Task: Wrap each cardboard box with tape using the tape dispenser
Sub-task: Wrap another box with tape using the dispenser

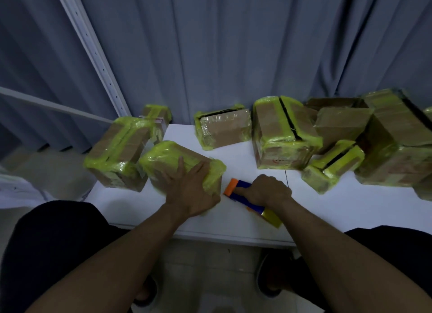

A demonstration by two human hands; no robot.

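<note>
A cardboard box wrapped in yellow-green tape lies on the white table, near its front left. My left hand presses flat on the box's near top with fingers spread. Just right of the box, my right hand grips the blue and orange tape dispenser, whose orange end points at the box's right side. A yellow tape roll shows behind my right wrist.
Several more taped boxes crowd the table: one at the left edge, one at the back centre, a tall one beside it, and a pile at the right. A grey curtain hangs behind. My knees are under the front edge.
</note>
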